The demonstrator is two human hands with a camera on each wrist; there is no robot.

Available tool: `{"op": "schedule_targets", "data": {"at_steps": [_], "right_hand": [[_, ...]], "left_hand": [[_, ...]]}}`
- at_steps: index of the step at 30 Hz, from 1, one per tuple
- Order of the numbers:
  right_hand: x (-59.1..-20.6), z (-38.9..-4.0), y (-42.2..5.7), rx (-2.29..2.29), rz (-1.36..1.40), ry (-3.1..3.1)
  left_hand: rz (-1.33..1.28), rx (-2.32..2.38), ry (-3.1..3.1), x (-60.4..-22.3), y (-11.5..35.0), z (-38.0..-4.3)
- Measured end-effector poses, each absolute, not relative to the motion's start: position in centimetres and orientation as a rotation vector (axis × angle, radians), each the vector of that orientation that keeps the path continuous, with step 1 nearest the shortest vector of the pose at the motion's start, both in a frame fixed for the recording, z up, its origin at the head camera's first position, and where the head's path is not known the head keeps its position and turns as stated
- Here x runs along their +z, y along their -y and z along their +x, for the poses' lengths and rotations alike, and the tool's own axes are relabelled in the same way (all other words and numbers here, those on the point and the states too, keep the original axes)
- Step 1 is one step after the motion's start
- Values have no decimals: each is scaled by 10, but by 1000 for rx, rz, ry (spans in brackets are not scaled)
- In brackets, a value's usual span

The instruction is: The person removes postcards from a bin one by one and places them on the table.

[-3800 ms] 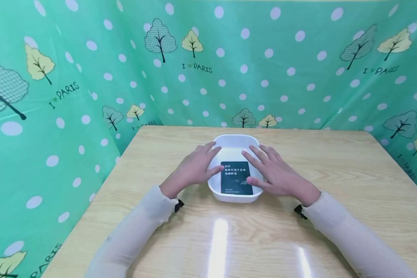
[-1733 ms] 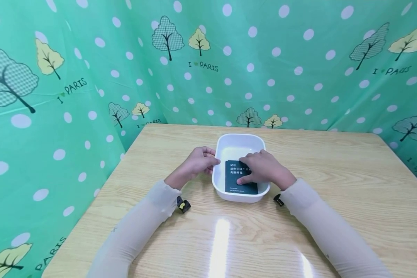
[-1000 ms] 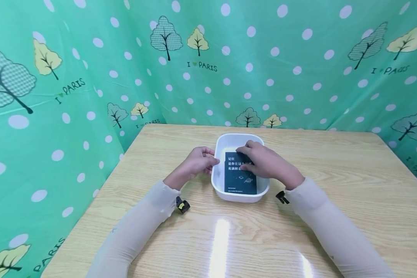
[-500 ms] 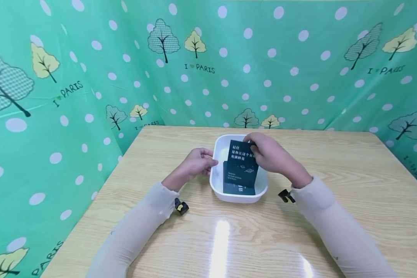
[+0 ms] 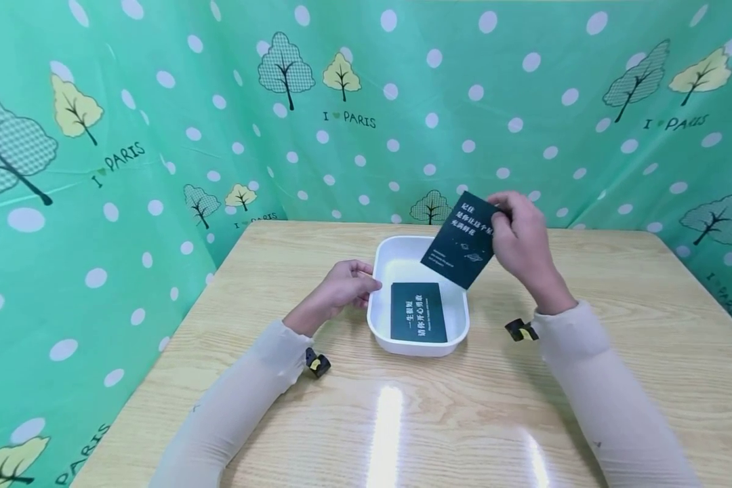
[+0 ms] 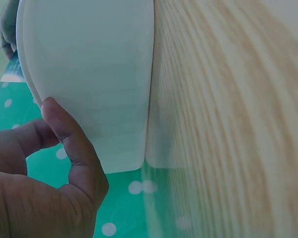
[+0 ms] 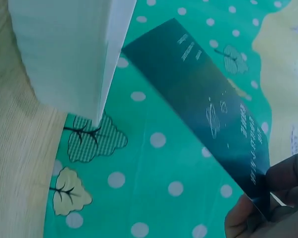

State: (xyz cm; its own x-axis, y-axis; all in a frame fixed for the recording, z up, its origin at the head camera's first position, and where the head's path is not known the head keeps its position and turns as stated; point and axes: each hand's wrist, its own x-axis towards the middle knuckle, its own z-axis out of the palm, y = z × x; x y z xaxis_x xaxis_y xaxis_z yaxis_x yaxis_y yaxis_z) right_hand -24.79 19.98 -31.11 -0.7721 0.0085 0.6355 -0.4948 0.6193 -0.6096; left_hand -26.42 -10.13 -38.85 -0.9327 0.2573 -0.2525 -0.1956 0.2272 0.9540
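My right hand (image 5: pixel 523 237) pinches a dark green card (image 5: pixel 461 240) by its upper right corner. The card is tilted in the air over the right side of a white plastic basin (image 5: pixel 379 325), printed with white Chinese writing and small planets. In the right wrist view the card (image 7: pixel 203 109) slants down to the fingers at lower right. Inside the basin lies a second dark green card (image 5: pixel 417 313), its writing turned sideways. My left hand (image 5: pixel 344 288) pinches the basin's left rim; in the left wrist view its thumb lies against the basin's outer wall (image 6: pixel 94 89).
The basin stands on a light wood table (image 5: pixel 305 407) with bright light reflections near the front. A green curtain (image 5: pixel 366 102) with white dots and trees hangs behind and to the left. Black straps (image 5: pixel 521 330) show at both wrists.
My right hand took hold of the top card, raised it off the other and carried it up and right, uncovering the card beneath. The left hand went from above the basin to its rim.
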Motion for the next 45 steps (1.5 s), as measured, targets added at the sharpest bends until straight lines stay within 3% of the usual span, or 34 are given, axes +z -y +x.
{"op": "schedule_targets", "data": {"at_steps": [9,24,45], "right_hand": [[-319,-265,-234,1150,64,2294],[-360,-286,-260,1089,-131,2703],[-391,-297,-279,951,130,3175]], "left_hand": [[38,1787,-2098,-392,103,-264],[54,1765,-2102,-389,103,-264],[37,1773,-2105,-386,101,-263]]}}
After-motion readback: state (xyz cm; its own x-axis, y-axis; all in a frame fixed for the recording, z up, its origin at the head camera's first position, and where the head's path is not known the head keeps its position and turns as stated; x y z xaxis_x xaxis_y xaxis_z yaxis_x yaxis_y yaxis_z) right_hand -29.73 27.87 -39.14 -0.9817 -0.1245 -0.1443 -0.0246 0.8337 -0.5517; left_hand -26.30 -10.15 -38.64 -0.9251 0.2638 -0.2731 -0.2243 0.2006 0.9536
